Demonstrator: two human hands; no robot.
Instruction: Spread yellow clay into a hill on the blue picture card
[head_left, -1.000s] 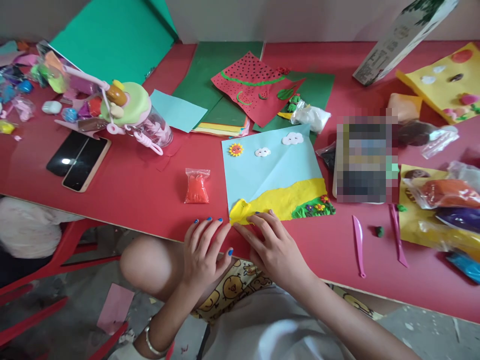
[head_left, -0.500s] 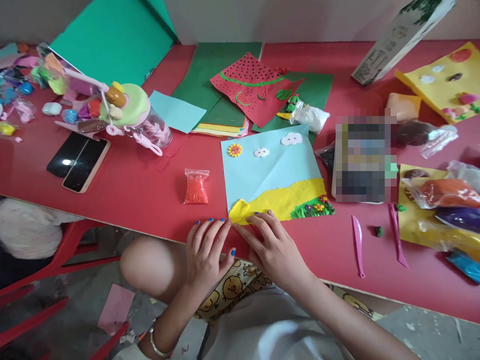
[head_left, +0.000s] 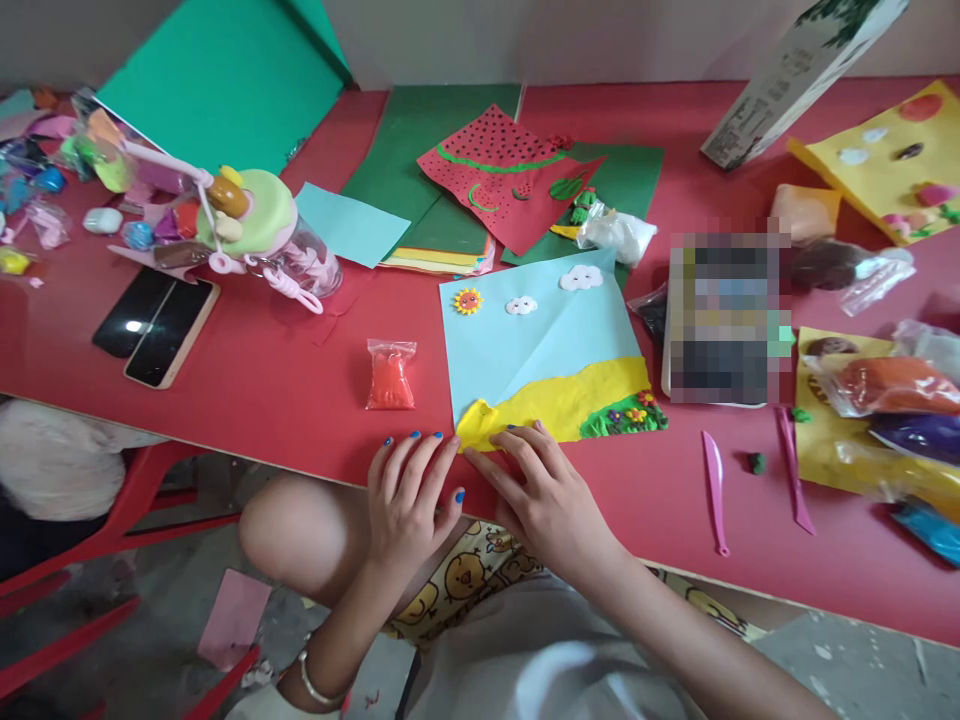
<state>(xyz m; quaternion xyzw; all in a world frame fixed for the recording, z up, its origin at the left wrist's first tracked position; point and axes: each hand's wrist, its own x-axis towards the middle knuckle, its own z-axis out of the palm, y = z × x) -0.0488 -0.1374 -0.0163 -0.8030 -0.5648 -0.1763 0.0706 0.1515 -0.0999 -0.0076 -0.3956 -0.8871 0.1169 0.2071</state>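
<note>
A light blue sheet of paper (head_left: pixel 540 340) lies at the table's front edge. Along its lower part runs a layer of yellow clay (head_left: pixel 577 392), with green clay and small flowers (head_left: pixel 626 415) at the right corner. A clay sun (head_left: pixel 468 301) and two white clouds (head_left: pixel 581 278) sit near its top. My right hand (head_left: pixel 551 490) rests with its fingers stretched over the yellow clay's lower edge. At the sheet's lower left corner my left hand (head_left: pixel 412 500) lies spread on the table, its index fingertip by the clay. Neither hand grips anything.
A bag of red clay (head_left: pixel 390 375) lies left of the sheet. To the right are two pink plastic knives (head_left: pixel 715 490), a blurred-out device (head_left: pixel 720 320) and bagged clay (head_left: pixel 892 385). Phones (head_left: pixel 161 325), a cup (head_left: pixel 304 262) and a watermelon picture (head_left: pixel 502 180) lie farther off.
My left hand has shifted very slightly left and stays spread. My right hand keeps its place on the yellow clay. The whole view has moved a little.
</note>
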